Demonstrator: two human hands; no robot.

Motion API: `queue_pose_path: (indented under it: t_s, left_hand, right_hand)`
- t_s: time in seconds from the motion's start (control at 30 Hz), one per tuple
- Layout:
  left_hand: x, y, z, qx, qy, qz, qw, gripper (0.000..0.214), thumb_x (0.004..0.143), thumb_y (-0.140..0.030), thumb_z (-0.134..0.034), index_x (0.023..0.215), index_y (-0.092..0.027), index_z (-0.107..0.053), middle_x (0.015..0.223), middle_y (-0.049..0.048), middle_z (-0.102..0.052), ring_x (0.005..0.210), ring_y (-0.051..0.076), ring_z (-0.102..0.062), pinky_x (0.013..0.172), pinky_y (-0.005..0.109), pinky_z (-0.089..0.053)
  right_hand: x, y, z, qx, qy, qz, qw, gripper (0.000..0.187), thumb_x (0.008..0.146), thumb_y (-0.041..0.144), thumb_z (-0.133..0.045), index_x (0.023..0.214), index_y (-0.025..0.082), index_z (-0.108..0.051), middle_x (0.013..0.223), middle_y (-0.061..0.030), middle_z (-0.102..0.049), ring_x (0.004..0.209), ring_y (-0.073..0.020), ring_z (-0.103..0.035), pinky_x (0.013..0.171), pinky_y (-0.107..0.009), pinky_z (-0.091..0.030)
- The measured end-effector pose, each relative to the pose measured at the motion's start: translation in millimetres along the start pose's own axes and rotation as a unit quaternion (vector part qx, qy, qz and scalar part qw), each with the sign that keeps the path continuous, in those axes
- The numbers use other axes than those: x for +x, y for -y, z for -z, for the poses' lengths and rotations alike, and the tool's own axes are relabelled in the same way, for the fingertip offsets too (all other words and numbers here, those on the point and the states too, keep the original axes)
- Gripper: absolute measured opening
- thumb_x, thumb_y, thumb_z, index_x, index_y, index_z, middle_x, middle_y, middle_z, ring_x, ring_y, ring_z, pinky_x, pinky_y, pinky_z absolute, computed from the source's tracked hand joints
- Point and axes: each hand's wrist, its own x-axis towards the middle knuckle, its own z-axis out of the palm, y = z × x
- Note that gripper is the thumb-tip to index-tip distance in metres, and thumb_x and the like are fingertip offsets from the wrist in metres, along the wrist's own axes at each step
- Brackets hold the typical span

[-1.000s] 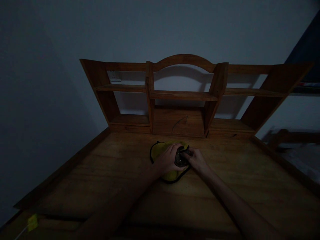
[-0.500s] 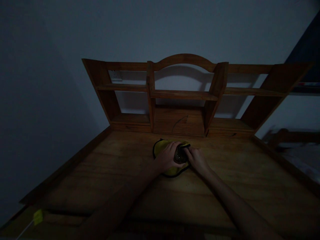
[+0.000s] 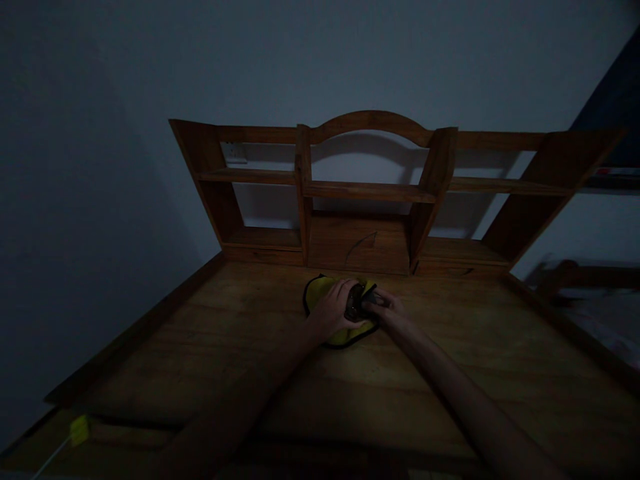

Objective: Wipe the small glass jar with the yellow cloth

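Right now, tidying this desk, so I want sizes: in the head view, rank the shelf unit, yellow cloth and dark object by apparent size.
1. shelf unit
2. yellow cloth
3. dark object, mostly covered, so only roughly

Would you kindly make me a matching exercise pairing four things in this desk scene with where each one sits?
Things:
1 yellow cloth
2 small dark object
3 wooden shelf unit
4 yellow tag

Places:
A at the back of the desk, against the wall
B held between left hand and right hand
C at the near left, away from both hands
D spread on the desk under the left hand

Pairs: 1-D; 2-B; 3-A; 4-C
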Motion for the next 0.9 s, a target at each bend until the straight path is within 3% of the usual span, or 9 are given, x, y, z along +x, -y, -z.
queue_pose_path:
  t_s: [0.17,0.4,0.73,0.9]
  left_hand:
    - [-0.1,-4.2,2.9,0.011,0.011,-0.014,1.000,0.085,0.064,-0.042,-0.078,0.133,-0.021,-0.033,0.128,0.0125,-0.050,0.123,0.030,-0.048,0.104,0.047,-0.041]
    - [-1.9,-1.8,-2.2,0.045,0.030,-0.044,0.998,0.086,0.066,-0.049,-0.074,0.135,-0.020,-0.032,0.131,0.0139,-0.048,0.125,0.031,-0.046,0.105,0.046,-0.040]
    - [-1.9,-4.6,-1.0,0.042,0.021,-0.053,0.997,0.086,0.066,-0.051,-0.074,0.134,-0.018,-0.033,0.129,0.0139,-0.050,0.122,0.030,-0.049,0.104,0.045,-0.042]
    - [-2.1,-8.2,0.7,0.038,0.017,-0.046,0.998,0.087,0.065,-0.051,-0.074,0.134,-0.018,-0.032,0.129,0.0136,-0.050,0.122,0.029,-0.049,0.104,0.044,-0.042]
  right_hand:
    - [-0.7,1.9,-1.0,0.025,0.011,0.001,1.000,0.042,0.066,0.018,-0.071,0.107,0.019,-0.064,0.098,-0.0036,-0.070,0.091,-0.0209,-0.064,0.088,-0.035,-0.047]
    - [-6.0,10.7,-1.6,-0.158,-0.005,0.107,0.982,0.034,0.075,0.020,-0.062,0.108,0.020,-0.064,0.102,-0.0044,-0.068,0.095,-0.0227,-0.061,0.090,-0.038,-0.045]
    - [-11.5,15.0,0.4,-0.284,-0.029,0.134,0.949,0.027,0.082,0.028,-0.058,0.107,0.020,-0.066,0.093,-0.0051,-0.071,0.084,-0.0244,-0.065,0.077,-0.035,-0.049]
    - [-15.0,21.1,1.6,-0.329,-0.028,0.161,0.930,0.025,0.089,0.030,-0.051,0.105,0.022,-0.067,0.096,-0.0045,-0.071,0.088,-0.0247,-0.066,0.078,-0.033,-0.049]
